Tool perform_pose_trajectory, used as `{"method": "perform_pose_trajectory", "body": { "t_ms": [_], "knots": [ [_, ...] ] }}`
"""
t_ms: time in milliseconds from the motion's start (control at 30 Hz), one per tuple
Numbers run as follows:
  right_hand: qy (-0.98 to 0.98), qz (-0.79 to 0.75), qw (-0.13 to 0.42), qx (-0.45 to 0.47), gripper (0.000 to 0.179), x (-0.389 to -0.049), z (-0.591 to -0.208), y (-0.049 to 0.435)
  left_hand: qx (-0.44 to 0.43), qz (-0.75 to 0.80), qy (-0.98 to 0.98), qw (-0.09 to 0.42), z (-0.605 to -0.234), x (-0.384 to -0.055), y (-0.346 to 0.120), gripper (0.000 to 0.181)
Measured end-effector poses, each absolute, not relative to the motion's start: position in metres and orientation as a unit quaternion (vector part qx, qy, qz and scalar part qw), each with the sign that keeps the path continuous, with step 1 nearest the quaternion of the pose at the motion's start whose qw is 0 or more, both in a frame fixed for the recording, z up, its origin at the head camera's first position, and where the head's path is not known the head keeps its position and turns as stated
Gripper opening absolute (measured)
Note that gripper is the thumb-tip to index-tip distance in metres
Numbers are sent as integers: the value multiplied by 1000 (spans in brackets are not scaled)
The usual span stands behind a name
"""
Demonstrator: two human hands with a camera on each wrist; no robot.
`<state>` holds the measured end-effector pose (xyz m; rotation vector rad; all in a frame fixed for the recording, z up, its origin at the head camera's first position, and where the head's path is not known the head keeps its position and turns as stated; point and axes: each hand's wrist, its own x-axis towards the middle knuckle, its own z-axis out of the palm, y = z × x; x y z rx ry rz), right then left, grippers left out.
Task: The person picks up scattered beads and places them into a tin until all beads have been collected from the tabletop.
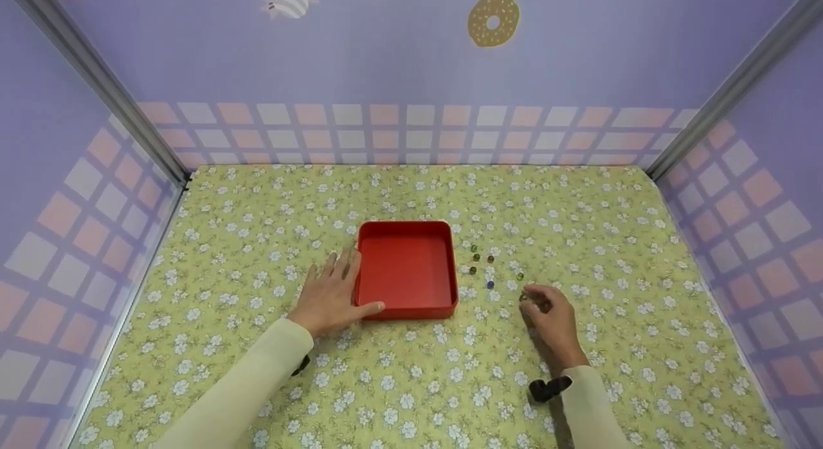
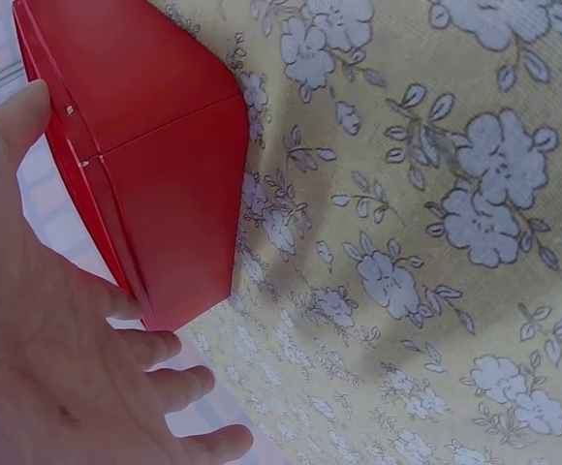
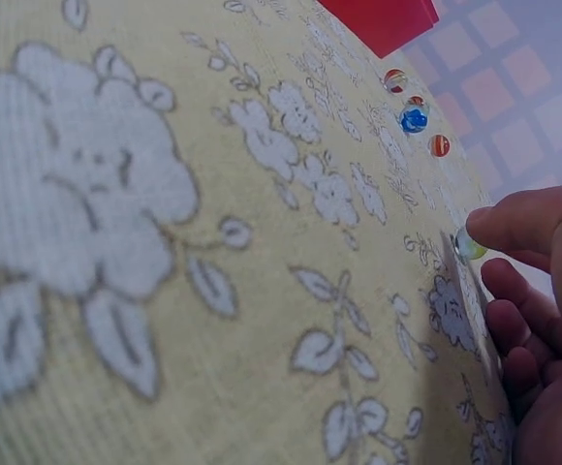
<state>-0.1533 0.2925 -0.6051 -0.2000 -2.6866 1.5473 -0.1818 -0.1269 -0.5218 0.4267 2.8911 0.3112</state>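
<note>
A square red box [image 1: 405,275] stands on the flowered cloth. My left hand [image 1: 331,294] rests against its left side with straight fingers, the thumb over the near left corner; the left wrist view shows the palm [image 2: 58,358] beside the box's wall [image 2: 174,194]. Right of the box, my right hand [image 1: 554,320] pinches a small clear glass marble [image 3: 471,243] between thumb and index finger, low over the cloth. The remaining fingers are curled, and the thumb partly hides the marble. Close by lies a yellowish marble [image 1: 520,276].
Several more marbles lie loose between box and right hand, among them a blue marble [image 1: 490,285] and a reddish marble [image 1: 490,259]. The flowered cloth [image 1: 398,384] covers the table. Lilac panels [image 1: 398,56] with checks enclose the back and sides.
</note>
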Motion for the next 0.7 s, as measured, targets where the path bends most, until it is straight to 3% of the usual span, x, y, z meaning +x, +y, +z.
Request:
{"method": "perform_pose_trajectory", "body": {
  "t_ms": [700],
  "knots": [
    [-867,490,7,-95,22,-157,-600,289,147,101,978,103,-525,-183,-128,108]
  ]
}}
